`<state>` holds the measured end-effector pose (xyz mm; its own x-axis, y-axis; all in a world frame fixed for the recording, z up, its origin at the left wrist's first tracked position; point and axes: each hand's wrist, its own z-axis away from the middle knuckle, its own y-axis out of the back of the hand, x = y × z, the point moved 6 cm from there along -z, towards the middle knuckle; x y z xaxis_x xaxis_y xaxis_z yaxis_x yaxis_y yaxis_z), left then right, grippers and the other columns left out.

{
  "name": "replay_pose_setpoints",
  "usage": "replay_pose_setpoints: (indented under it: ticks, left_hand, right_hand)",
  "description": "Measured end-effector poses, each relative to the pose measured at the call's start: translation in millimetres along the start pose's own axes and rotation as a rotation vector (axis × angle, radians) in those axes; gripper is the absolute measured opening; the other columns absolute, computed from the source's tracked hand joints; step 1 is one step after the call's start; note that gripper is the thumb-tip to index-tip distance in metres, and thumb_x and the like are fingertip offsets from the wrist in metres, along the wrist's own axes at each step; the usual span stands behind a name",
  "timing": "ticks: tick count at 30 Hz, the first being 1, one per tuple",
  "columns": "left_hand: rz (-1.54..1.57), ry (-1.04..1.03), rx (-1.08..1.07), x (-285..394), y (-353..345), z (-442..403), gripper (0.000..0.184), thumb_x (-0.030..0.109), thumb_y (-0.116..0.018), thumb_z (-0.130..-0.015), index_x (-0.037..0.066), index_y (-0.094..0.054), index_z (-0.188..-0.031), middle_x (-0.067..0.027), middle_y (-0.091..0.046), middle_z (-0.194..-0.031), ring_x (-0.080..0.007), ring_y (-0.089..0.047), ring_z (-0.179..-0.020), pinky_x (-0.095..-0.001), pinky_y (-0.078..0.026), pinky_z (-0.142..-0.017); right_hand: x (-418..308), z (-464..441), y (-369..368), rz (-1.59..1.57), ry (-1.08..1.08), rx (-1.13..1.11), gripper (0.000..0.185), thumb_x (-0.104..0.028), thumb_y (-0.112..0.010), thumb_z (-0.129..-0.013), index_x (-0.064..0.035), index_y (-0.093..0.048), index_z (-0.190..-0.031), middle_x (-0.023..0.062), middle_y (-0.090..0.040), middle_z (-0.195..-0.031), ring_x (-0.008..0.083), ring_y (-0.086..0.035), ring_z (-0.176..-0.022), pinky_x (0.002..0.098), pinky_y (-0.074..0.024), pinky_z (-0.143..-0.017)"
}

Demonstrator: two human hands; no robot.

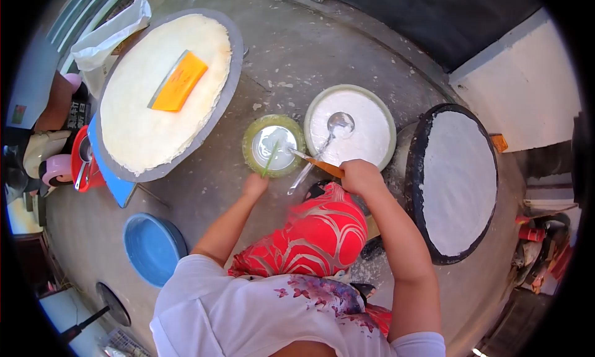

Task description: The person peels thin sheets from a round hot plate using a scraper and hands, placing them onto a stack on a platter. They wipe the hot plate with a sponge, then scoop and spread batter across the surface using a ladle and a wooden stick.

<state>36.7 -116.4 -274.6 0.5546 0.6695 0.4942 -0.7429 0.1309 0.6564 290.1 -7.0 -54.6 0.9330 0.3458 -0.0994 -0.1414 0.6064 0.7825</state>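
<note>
My right hand [362, 176] is closed around the wooden handle of a slim tool [323, 165]. Its pale tip points left, over the rim of a yellow-green bowl [249, 147]. At the near edge of this bowl, my left hand [255, 185] grips the rim, its fingertips largely hidden. A thin green stick [271, 158] leans in the bowl's whitish liquid, its lower end close to my left hand. Just right stands a wide basin [388, 137] of white batter, with a metal ladle [341, 124] resting in it and its handle over the rim.
On the right is a round, black-rimmed surface [462, 183] with a white top. A large round pale sheet [155, 131] lies on a grey disc at upper left, with an orange-handled scraper [181, 83] on it. A blue basin [153, 250] stands on the floor at left.
</note>
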Motion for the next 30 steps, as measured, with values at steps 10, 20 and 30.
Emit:
replay_pose_setpoints:
  ticks: [10, 20, 30]
  left_hand:
    - [0.244, -0.158, 0.163, -13.5, -17.4, 4.3, 0.029, 0.021, -0.047, -0.083, -0.003, -0.061, -0.078, -0.025, -0.059, -0.076, -0.0413, -0.058, -0.073, -0.0467, -0.045, -0.068]
    - [0.131, -0.225, 0.145, 9.4, 15.0, 11.5, 0.029, 0.023, -0.047, -0.083, -0.003, -0.062, -0.083, -0.0245, -0.059, -0.084, -0.0394, -0.059, -0.08, -0.0446, -0.046, -0.071]
    - [0.029, 0.003, 0.209, -1.8, 12.5, -27.7, 0.03, 0.024, -0.047, -0.085, -0.001, -0.063, -0.081, -0.0242, -0.06, -0.081, -0.0396, -0.059, -0.079, -0.0467, -0.046, -0.07]
  right_hand:
    - [-5.6, -48.8, -38.1, -0.335, 0.006, 0.013, 0.035, -0.017, -0.058, -0.066, -0.0089, -0.064, -0.1, 0.0163, -0.063, -0.092, 0.0305, -0.06, -0.086, 0.0366, -0.0467, -0.078]
    - [-18.5, -38.0, -28.7, 0.026, 0.135, 0.082, 0.046, -0.022, -0.07, -0.065, -0.0224, -0.059, -0.11, 0.0122, -0.061, -0.084, 0.0278, -0.06, -0.08, 0.0389, -0.0472, -0.07]
    - [-13.8, -29.4, -32.3, 0.108, 0.119, 0.224, 0.042, -0.011, -0.049, -0.079, -0.0336, -0.056, -0.113, 0.015, -0.056, -0.084, 0.0299, -0.058, -0.078, 0.039, -0.0469, -0.068]
